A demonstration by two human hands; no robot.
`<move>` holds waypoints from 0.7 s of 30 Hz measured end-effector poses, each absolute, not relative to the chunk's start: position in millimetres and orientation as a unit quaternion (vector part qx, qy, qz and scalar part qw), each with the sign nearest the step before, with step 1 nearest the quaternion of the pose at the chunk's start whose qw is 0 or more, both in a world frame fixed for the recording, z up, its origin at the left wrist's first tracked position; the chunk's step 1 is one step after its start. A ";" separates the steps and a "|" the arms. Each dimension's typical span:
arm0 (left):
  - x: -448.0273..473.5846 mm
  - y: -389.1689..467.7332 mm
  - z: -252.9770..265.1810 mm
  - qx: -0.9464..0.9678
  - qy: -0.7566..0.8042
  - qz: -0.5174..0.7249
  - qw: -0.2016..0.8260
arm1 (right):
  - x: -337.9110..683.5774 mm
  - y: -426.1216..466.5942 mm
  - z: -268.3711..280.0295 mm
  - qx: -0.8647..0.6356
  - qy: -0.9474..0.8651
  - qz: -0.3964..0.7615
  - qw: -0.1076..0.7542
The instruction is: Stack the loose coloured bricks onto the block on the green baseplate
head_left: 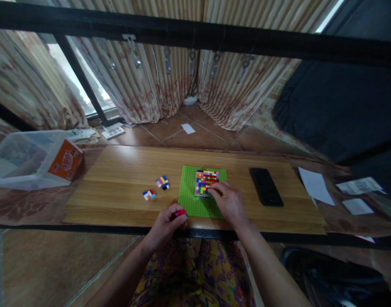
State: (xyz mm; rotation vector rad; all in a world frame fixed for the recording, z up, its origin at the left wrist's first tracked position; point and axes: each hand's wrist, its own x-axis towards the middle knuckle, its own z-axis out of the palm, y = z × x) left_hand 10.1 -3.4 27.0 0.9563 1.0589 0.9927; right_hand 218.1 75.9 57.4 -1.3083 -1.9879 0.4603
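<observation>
Plastic brick block sat on the green baseplate's far half, just left of the nearer right hand, fingers narrow, couldn't tell if gripping anything. Left hand pinched a red brick by the baseplate's near-left corner.

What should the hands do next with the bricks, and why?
Perhaps the right hand should press gently at the near right corner of the colourful block on the green baseplate, because that hand is right there. The left hand could wait, holding its red brick ready.
</observation>
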 end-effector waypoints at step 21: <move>11.1 -5.0 29.2 0.413 0.467 0.439 0.647 | 218.2 67.0 50.0 -0.511 -0.754 0.167 0.378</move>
